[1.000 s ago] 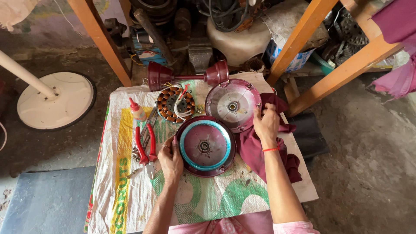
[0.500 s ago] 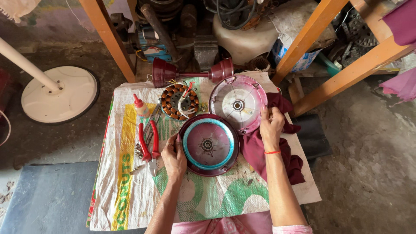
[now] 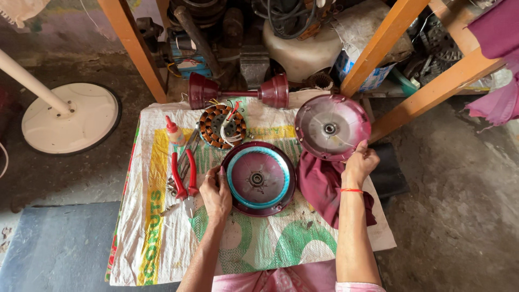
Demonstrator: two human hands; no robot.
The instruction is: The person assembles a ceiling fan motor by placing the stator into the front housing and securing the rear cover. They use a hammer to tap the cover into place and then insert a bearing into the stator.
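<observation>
A round maroon motor cover with a teal inner ring lies open side up on a printed woven sack spread on the floor. The left hand curls its fingers around the cover's left rim. The right hand grips the lower edge of a second maroon cover, tilted just above a maroon cloth. Behind them sits a copper-wound stator; red-handled pliers and a small red-capped bottle lie to the left.
</observation>
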